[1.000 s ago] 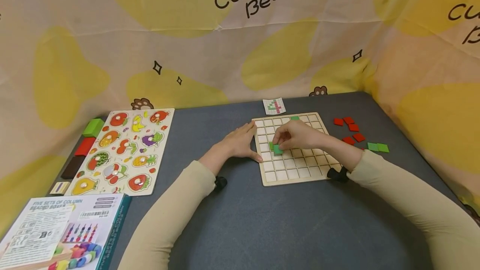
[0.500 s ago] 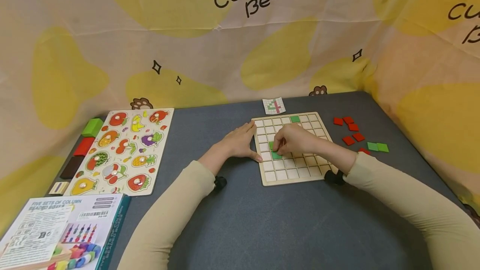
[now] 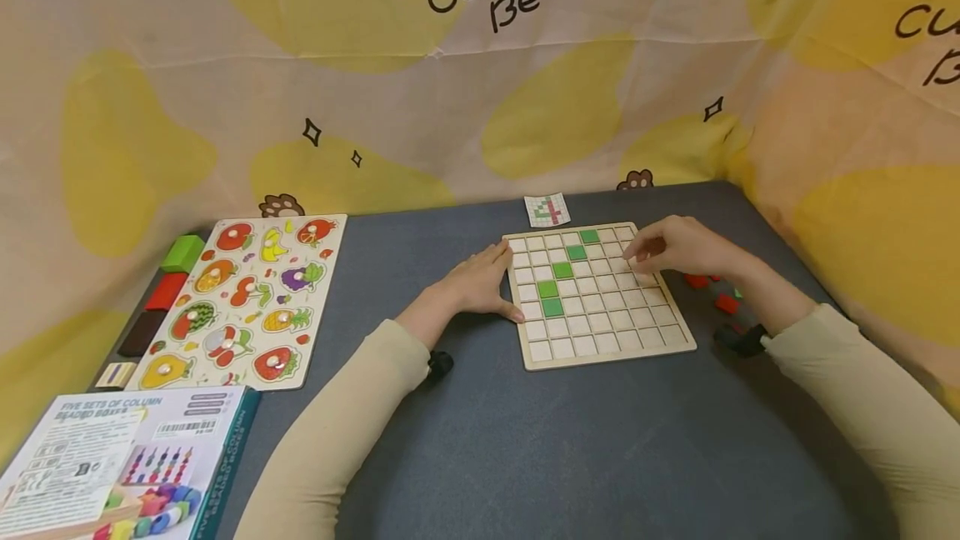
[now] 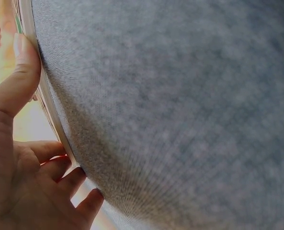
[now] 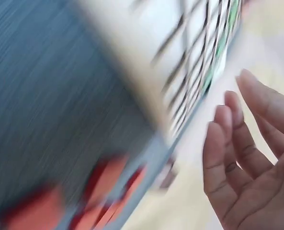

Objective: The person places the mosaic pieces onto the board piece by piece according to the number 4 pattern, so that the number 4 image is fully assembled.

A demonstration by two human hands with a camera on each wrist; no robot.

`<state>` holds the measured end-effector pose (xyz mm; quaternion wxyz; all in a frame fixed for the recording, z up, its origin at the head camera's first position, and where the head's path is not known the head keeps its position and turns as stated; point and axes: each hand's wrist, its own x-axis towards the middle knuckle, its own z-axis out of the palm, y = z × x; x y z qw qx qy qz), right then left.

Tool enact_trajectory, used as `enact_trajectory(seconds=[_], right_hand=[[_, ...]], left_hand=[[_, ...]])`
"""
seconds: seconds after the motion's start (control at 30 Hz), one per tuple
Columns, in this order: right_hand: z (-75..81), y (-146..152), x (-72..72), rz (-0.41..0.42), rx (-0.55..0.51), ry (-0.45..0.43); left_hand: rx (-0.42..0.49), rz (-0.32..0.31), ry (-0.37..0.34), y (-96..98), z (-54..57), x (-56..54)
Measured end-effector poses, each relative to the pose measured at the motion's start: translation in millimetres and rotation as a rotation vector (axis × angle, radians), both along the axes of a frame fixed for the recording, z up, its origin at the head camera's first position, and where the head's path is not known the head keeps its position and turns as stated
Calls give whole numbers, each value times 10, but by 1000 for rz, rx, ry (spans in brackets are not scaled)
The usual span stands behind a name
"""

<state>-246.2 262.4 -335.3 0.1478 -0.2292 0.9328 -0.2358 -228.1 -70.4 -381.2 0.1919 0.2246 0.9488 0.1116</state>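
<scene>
A wooden grid board (image 3: 611,360) lies on the dark table. Several green square tiles (image 3: 562,271) sit in its cells, stepping diagonally from the back edge toward the left, with the frontmost one a column to the right. My left hand (image 3: 480,283) rests against the board's left edge; in the left wrist view its thumb and fingertips touch that edge. Over the right side of the board is my right hand (image 3: 681,245), fingers loosely bent and nothing between them, as the right wrist view confirms. It partly hides the red square tiles (image 3: 727,303) to the right.
Behind the board lies a small pattern card (image 3: 547,211) with green and red squares. At left are a fruit puzzle board (image 3: 247,298), coloured blocks (image 3: 167,292) and a bead set box (image 3: 127,465). A printed cloth (image 3: 420,90) hangs behind the table.
My right hand has let go of the green tile, which now lies flat in its cell, and has moved right toward the loose tiles. The left hand has stayed put.
</scene>
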Motion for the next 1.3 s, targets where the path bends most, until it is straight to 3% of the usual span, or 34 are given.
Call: enact_trajectory(seconds=[0.17,0.33,0.57,0.7,0.9,1.13,1.3], right_hand=[[-12,655,-68,-85,-8,-57],[-118,1154,-86,-77,-65,-180],[-166,1435,-33,-1,-48,-349],[-186,1469,-30,3,-59,-389],[-216,1489,-39,2,-66,-333],[-124,1328,-31,-138,61,-201],[5,1024,-69,-168,-4,-84]], left_hand=[[9,2,2,-15,-6,-9],[12,13,-1,-26,-23,-10],[17,13,2,-17,-9,5],[10,9,0,-15,3,11],[9,7,0,-5,8,12],[8,-1,3,8,9,11],[5,1,-2,3,11,11]])
